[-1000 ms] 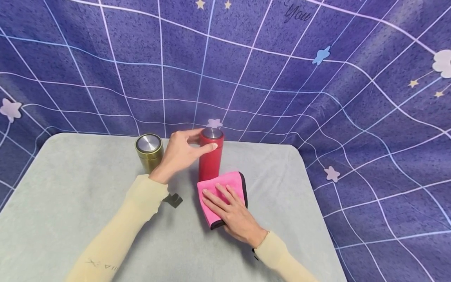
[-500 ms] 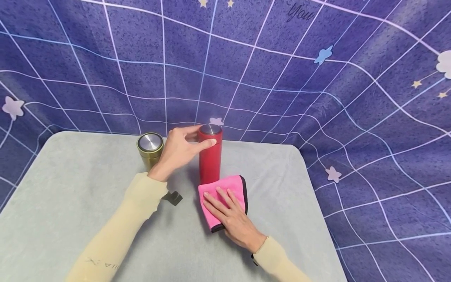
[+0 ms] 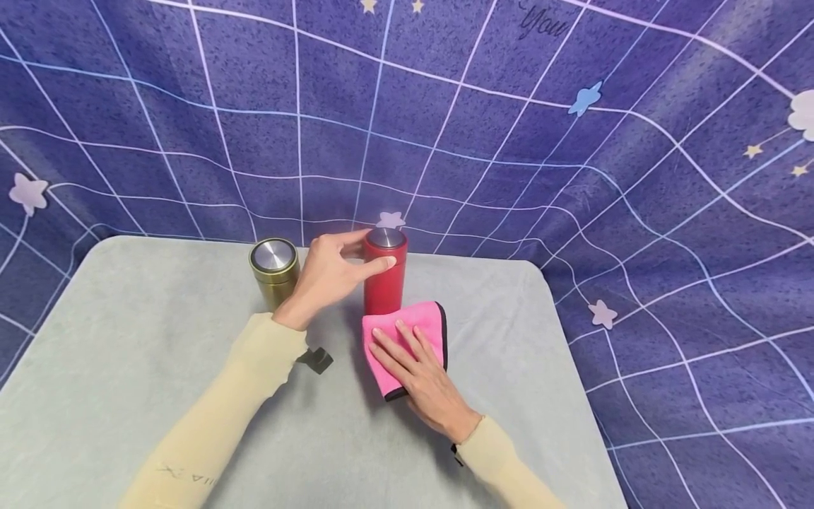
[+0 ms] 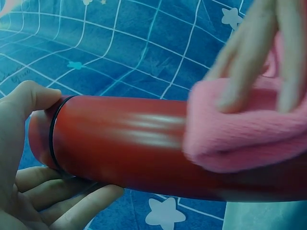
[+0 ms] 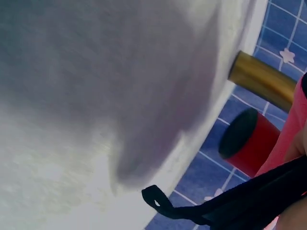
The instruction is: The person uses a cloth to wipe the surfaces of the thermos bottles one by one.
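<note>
The left hand [image 3: 331, 268] grips the red bottle [image 3: 384, 288] around its upper end — this one is held above the tabletop [image 3: 140, 339], toward the far edge. The right hand [image 3: 432, 392], with straight fingers, presses a folded pink cloth [image 4: 249, 136] on its lower part. A gold bottle [image 3: 277, 290] stands near the far edge, left of the middle.

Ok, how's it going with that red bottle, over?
Left hand gripping red bottle near its top. Right hand pressing pink cloth against its side. Gold bottle stands nearby, seemingly not in the way.
</note>
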Demonstrator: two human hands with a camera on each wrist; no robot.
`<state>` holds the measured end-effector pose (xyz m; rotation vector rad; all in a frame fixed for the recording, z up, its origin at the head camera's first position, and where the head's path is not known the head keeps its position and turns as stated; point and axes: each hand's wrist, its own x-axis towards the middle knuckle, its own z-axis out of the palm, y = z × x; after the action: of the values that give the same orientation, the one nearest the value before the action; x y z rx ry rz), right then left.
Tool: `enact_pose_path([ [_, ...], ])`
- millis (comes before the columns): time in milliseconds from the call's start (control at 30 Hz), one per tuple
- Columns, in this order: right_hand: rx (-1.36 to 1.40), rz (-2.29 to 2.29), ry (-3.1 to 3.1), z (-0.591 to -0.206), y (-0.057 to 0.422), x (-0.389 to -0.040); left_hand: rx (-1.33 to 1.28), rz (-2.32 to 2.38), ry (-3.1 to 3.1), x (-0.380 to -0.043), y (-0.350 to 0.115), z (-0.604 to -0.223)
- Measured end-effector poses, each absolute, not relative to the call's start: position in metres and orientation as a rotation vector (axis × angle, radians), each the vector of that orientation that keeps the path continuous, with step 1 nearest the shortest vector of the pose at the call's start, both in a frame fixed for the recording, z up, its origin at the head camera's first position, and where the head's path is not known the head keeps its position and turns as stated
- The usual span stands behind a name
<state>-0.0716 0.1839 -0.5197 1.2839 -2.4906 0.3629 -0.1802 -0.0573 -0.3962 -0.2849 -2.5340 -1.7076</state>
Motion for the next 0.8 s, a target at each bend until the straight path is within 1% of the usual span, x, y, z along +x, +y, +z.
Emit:
enact_pose_path([
  [300, 1.257, 0.510, -2.464, -0.495, 0.185, -0.082, -0.297, -1.735, -2.544, -0.179, -0.054, -0.398],
  [567, 1.216, 0.715, -2.434, -0.481, 0.181, -0.090, -0.308, -1.705, -2.576, -0.178, -0.054, -0.399],
  [800, 1.172, 0.946, -2.384, -0.467, 0.190, -0.093, -0.351, -1.711, -2.602, -0.176, -0.054, -0.403],
])
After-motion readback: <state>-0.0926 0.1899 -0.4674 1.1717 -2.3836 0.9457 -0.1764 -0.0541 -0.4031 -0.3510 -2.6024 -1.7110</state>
